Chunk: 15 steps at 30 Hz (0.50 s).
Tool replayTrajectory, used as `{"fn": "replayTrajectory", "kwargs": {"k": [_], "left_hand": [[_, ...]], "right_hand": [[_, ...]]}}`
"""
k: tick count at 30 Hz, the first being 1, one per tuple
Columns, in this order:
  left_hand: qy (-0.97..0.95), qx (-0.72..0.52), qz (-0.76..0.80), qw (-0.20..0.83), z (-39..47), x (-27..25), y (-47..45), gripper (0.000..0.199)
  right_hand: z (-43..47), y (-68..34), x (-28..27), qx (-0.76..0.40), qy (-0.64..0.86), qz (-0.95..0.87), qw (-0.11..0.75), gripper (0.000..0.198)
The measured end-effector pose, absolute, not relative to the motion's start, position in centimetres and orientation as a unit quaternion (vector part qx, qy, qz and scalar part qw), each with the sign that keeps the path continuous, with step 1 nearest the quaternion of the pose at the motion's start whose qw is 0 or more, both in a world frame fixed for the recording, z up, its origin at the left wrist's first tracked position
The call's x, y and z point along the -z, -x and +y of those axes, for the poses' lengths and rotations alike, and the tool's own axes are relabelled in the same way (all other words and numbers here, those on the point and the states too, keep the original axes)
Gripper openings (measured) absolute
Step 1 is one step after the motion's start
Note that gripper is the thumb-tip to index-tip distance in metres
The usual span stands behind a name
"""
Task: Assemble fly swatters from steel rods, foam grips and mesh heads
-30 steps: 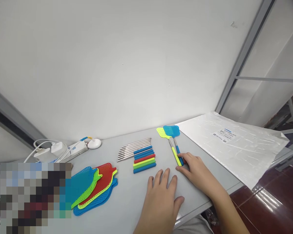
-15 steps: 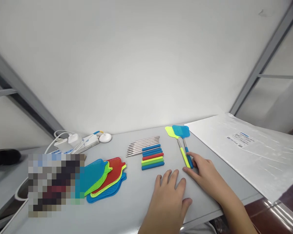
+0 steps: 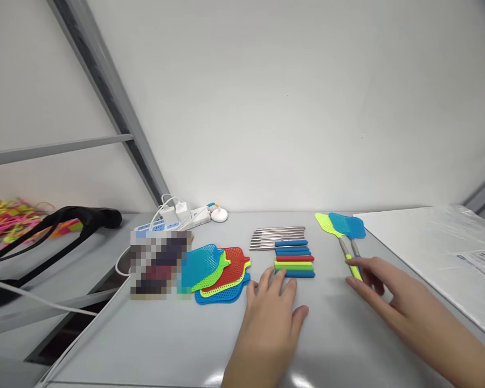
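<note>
My left hand (image 3: 269, 318) is over the table, fingers spread and holding nothing. Its fingertips are between the stack of fly swatter heads (image 3: 234, 264) in blue, green, red and yellow and a row of coloured handle grips (image 3: 294, 264). On the right, my right hand (image 3: 383, 291) has thumb and forefinger apart beside the handle ends of two fly swatters. The yellow-green swatter (image 3: 343, 248) shows most of its handle, while my fingers cover most of the blue swatter's (image 3: 350, 225) handle. Several thin metal rods (image 3: 277, 234) lie behind the grips.
A power strip (image 3: 198, 217) with white plugs and cables stands at the back left, beside a white round puck (image 3: 219, 215). A blurred-out patch (image 3: 157, 267) covers something left of the heads. White wrapped sheeting (image 3: 432, 237) lies right; a black frame (image 3: 89, 218) is far left.
The view has turned left, bringing the black frame in. My left hand has shifted left, towards the swatter heads. My right hand stays by the swatter handles, its forefinger now across the yellow-green one.
</note>
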<state>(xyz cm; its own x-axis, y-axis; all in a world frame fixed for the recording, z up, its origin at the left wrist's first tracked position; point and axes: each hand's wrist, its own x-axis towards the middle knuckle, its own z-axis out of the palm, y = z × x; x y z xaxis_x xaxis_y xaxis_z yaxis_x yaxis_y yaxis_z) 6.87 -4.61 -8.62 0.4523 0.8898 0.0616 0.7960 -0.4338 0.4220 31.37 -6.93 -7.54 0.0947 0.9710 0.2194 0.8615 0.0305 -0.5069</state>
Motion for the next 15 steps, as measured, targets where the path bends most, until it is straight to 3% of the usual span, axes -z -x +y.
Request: {"fn": "replayTrajectory", "kwargs": {"k": [7,10,15], "left_hand": [[-0.836,-0.176,0.492,0.168,-4.8,8.4,-7.4,0.035],[-0.832,-0.178,0.497,0.171,-4.8,8.2,-7.5,0.034],[-0.816,-0.150,0.531,0.171,-4.7,8.9,-7.9,0.036]], "right_hand": [[4.6,-26.6,1.4,-0.124,0.617,-0.773,0.074,0.033],[10.4,-25.2,2.1,-0.106,0.603,-0.790,0.039,0.026],[15.2,-24.1,4.8,-0.104,0.551,-0.827,-0.033,0.033]]}}
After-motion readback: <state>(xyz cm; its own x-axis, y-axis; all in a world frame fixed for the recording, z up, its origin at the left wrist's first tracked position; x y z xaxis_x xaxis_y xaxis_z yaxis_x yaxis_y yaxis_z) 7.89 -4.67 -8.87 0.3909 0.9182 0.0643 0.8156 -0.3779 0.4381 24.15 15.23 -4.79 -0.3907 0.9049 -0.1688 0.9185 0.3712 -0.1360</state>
